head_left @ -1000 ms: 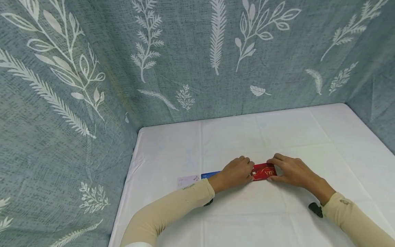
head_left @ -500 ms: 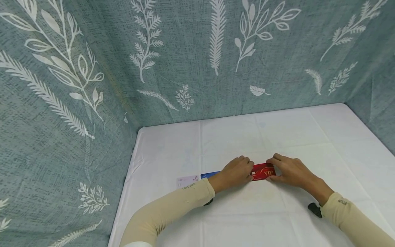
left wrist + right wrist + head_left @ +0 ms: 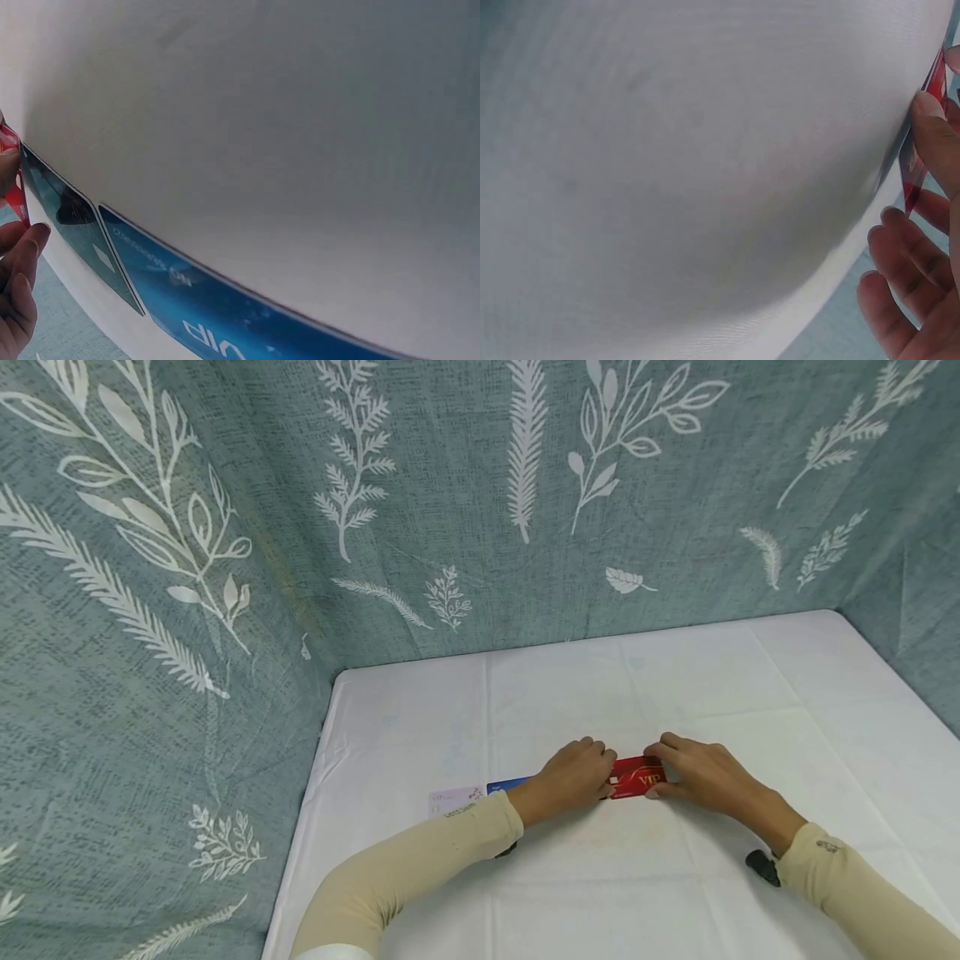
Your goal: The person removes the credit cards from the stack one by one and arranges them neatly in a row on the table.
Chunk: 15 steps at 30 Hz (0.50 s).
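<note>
A red card [image 3: 636, 778] with gold "VIP" lettering lies between my two hands in the head view. My left hand [image 3: 567, 783] pinches its left end, thumb at the near edge and fingertips at the far edge. At the opposite end, my right hand [image 3: 701, 774] grips the card the same way. In the left wrist view, a dark green card [image 3: 71, 214] lies right beside the red card [image 3: 16, 196], followed by a blue VIP card [image 3: 225, 296]. My left hand and forearm cover most of these from above. The right wrist view has the red card [image 3: 915, 169] tilted behind my thumb.
A pale pink card [image 3: 453, 798] lies at the left end of the row, partly behind my left sleeve [image 3: 442, 852]. White cloth covers the table [image 3: 555, 702]. Patterned blue-green curtains [image 3: 465, 510] hang along the back and sides.
The red card has slid slightly left, and my right hand has moved left with it. My left hand has stayed nearly in place.
</note>
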Available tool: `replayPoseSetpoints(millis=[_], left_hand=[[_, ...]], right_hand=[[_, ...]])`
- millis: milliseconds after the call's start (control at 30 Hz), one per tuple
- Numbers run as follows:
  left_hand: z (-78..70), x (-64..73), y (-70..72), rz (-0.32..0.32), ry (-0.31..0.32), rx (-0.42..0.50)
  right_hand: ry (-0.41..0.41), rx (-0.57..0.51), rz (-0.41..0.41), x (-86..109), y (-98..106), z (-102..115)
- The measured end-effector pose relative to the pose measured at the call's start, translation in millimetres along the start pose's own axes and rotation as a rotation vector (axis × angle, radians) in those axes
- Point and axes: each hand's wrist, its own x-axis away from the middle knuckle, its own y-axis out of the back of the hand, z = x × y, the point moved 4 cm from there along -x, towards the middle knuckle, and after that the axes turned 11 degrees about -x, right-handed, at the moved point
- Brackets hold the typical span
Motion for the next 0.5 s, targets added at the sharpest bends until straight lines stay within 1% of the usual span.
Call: replayPoseSetpoints(millis=[300,500], left_hand=[[-0.1,-0.9,-2.8,0.017,0.005,0.01],[-0.9,-1.0,-4.6,0.019,0.005,0.003]], right_hand=[[-0.034,-0.029,0.02,-0.8,0.7,0.5],[-0.048,-0.028,0.022,-1.1,1.2,2.0]])
